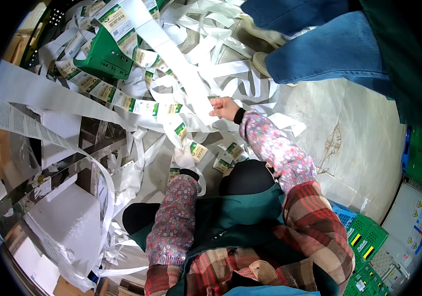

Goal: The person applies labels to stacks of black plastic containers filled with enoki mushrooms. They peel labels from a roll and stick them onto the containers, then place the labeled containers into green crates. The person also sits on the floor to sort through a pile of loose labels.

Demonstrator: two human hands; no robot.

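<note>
Long strips of printed green-and-white labels [100, 90] and plain white backing strips [170, 48] lie tangled before me. My left hand [184, 156], in a white glove, grips a label strip [177, 130] that curves up and away from its fingers. Bare and further up to the right, my right hand [224, 108] has its fingers at the lower end of a broad white strip; whether they hold it is hard to tell. More labels [197, 151] lie by the left hand. Labels also drape over a green plastic crate [103, 55] at the upper left.
Another person in blue jeans [325, 51] stands at the upper right, shoes beside the strips. A metal frame [100, 148] with strips over it is on the left. Green crates [370, 236] and a light cabinet [412, 218] bearing warning signs stand at the lower right.
</note>
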